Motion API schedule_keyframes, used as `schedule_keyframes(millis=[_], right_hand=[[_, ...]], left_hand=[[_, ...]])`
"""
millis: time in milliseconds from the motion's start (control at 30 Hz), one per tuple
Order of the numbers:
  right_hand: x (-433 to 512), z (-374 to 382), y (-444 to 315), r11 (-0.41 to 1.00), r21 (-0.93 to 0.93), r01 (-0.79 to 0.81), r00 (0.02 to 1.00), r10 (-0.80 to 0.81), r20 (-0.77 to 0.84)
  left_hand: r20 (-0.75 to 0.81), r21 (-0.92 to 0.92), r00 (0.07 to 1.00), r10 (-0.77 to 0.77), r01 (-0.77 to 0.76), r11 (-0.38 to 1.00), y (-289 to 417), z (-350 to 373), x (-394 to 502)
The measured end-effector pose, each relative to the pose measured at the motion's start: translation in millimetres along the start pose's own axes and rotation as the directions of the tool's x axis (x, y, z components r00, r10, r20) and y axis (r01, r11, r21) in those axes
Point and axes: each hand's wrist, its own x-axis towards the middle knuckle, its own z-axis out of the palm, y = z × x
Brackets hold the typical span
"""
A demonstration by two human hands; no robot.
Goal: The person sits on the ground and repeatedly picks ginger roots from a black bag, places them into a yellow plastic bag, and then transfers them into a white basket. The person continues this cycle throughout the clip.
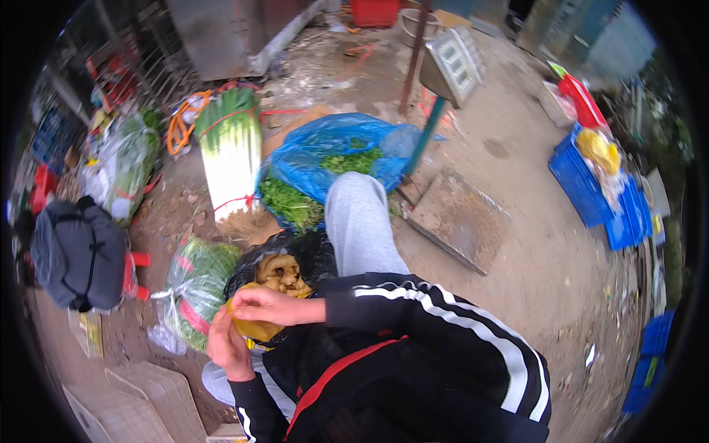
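Observation:
My right hand comes in from the right in a black sleeve, its fingertips pinching the edge of a yellow plastic bag. Just below and left of it, my left hand is raised with its fingertips at the same edge of that bag. The two hands nearly touch. Directly behind them an open black plastic bag holds knobbly tan pieces that look like ginger root. A clear bag of green vegetables lies to the left of my hands.
Bundled leeks and a blue bag of leafy greens lie ahead. A platform scale stands to the right, blue crates beyond it. Left are a stool with a dark garment and a bagged vegetable bundle.

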Motion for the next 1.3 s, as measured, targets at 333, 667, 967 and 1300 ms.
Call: schedule_keyframes(millis=[333, 667, 967, 1300], right_hand=[[22.6, 10.2, -27.0, 0.940, -0.333, 0.077, 0.987, -0.119, -0.109], [33.5, -29.0, -72.2, 0.733, -0.658, 0.171, 0.895, -0.395, -0.208], [-2.7, -10.6, -25.8, 0.854, -0.513, 0.090, 0.993, -0.113, -0.013], [9.1, 5.7, -32.4, 0.714, -0.638, 0.289, 0.951, -0.142, 0.273]], left_hand=[[0.050, 0.079, 0.983, -0.179, 0.174, 0.981, -2.7, -8.1, -5.9], [0.336, -0.062, 0.837, -0.431, 0.477, 0.877, 6.3, -75.4, 16.5], [0.623, -0.683, 0.541, -0.566, 0.729, -0.055, 3.2, -12.2, -32.7], [0.440, -0.330, 0.729, -0.525, 0.674, 0.660, 13.5, -16.2, -34.3]])
